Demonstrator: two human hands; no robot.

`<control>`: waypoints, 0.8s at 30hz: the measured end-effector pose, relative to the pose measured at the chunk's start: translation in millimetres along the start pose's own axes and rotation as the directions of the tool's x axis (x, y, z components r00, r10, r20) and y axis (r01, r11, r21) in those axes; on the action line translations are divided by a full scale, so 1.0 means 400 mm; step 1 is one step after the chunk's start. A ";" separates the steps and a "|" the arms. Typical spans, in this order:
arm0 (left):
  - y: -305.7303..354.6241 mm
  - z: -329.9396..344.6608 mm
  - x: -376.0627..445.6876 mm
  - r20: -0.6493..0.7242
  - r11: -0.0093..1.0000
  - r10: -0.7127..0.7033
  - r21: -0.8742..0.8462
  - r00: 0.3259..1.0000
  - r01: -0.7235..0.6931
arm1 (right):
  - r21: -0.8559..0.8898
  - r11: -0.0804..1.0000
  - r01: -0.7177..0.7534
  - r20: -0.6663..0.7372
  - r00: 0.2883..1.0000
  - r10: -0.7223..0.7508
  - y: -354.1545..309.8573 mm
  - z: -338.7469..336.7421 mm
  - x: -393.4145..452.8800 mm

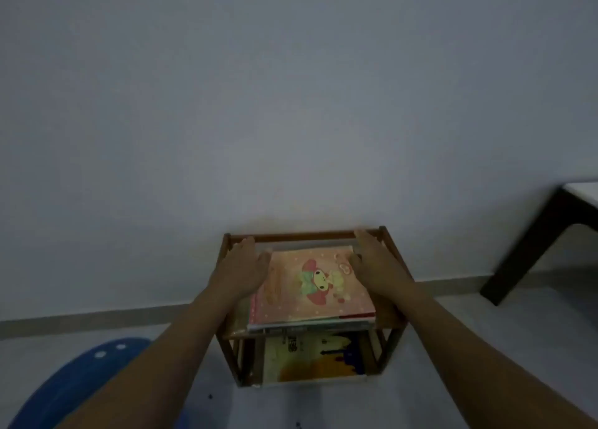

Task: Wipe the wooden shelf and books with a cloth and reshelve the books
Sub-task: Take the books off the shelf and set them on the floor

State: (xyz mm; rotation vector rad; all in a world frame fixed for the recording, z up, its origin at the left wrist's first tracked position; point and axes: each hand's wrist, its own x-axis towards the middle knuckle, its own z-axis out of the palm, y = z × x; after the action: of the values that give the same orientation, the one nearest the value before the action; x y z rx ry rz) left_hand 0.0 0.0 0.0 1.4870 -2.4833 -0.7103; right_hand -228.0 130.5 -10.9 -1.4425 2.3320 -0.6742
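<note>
Dim, bluish, softly blurred, wide-angle distortion

It looked like a home room: a low wooden shelf (pixel 310 302) stood against a plain wall, a blue rug (pixel 74 383) lay left of the left hand (pixel 241 266), a dark-legged table (pixel 534 241) stood right of the right hand (pixel 377 263).

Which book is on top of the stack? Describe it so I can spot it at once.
Find the small wooden shelf against the wall. On its upper tier lies a stack, between the left hand and right hand. The pink book on top shows a cartoon character.
</note>
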 end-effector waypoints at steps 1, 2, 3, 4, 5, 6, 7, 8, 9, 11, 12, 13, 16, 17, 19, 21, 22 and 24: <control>-0.014 0.029 0.006 -0.002 1.000 -0.007 0.004 1.000 0.007 | 0.011 1.000 0.009 -0.020 1.000 -0.009 0.013 0.027 -0.002; -0.026 0.069 0.010 -0.006 1.000 -0.010 -0.017 1.000 0.010 | -0.001 1.000 0.019 -0.033 0.999 -0.019 0.034 0.059 -0.007; -0.039 0.105 0.017 -0.008 0.999 -0.028 -0.026 1.000 0.028 | -0.023 1.000 0.016 -0.033 0.999 -0.017 0.054 0.091 -0.005; -0.046 0.132 0.016 0.009 0.998 -0.055 -0.037 0.998 0.055 | -0.041 0.999 -0.014 -0.007 1.000 0.013 0.072 0.122 -0.004; -0.051 0.153 0.020 0.006 0.997 -0.072 -0.029 0.997 0.072 | -0.063 0.997 -0.041 -0.002 0.999 0.041 0.085 0.146 -0.002; -0.056 0.177 0.018 0.007 0.996 -0.087 -0.021 0.996 0.087 | -0.089 0.994 -0.068 0.002 0.998 0.068 0.096 0.171 -0.006; -0.063 0.191 0.025 0.004 0.995 -0.102 -0.006 0.995 0.102 | -0.118 0.990 -0.075 -0.004 0.997 0.075 0.102 0.186 -0.006; -0.069 0.203 0.027 0.012 0.993 -0.119 -0.003 0.993 0.119 | -0.152 0.985 -0.079 -0.001 0.997 0.080 0.106 0.201 -0.006; -0.082 0.215 0.039 0.036 0.989 -0.149 -0.002 0.988 0.149 | -0.184 0.980 -0.082 -0.009 0.997 0.082 0.116 0.218 -0.001; -0.102 0.236 0.053 0.091 0.986 -0.167 0.025 0.982 0.165 | -0.196 0.975 -0.108 -0.068 0.993 0.096 0.128 0.244 0.017; -0.108 0.244 0.055 0.104 0.987 -0.153 0.064 0.983 0.147 | -0.159 0.976 -0.150 -0.099 0.986 0.136 0.129 0.251 0.027; -0.116 0.250 0.063 0.089 0.986 -0.147 0.086 0.985 0.140 | -0.092 0.974 -0.209 -0.122 0.973 0.197 0.131 0.255 0.039; -0.126 0.256 0.076 -0.009 0.979 -0.194 -0.059 0.981 0.193 | 0.109 0.919 -0.378 -0.099 0.916 0.389 0.143 0.269 0.076; -0.128 0.257 0.082 -0.019 0.962 -0.238 -0.142 0.971 0.233 | 0.134 0.902 -0.410 -0.081 0.903 0.422 0.149 0.274 0.087; -0.115 0.245 0.090 0.032 0.878 -0.340 -0.348 0.940 0.329 | 0.170 0.873 -0.458 -0.060 0.879 0.473 0.152 0.271 0.097; -0.094 0.227 0.091 0.117 0.737 -0.394 -0.552 0.912 0.389 | 0.237 0.841 -0.487 -0.025 0.862 0.507 0.149 0.265 0.107; -0.088 0.221 0.096 0.150 0.684 -0.400 -0.608 0.904 0.403 | 0.294 0.817 -0.496 -0.008 0.854 0.521 0.149 0.260 0.113; -0.083 0.213 0.096 0.187 0.638 -0.399 -0.646 0.898 0.418 | 0.427 0.750 -0.505 0.035 0.838 0.544 0.150 0.250 0.120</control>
State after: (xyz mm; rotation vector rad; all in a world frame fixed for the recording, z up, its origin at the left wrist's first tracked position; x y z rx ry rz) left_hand -24.3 -19.6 -94.1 1.7034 -1.5617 -1.5172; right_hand -244.4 87.7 -128.2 -0.5284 2.3000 -1.0010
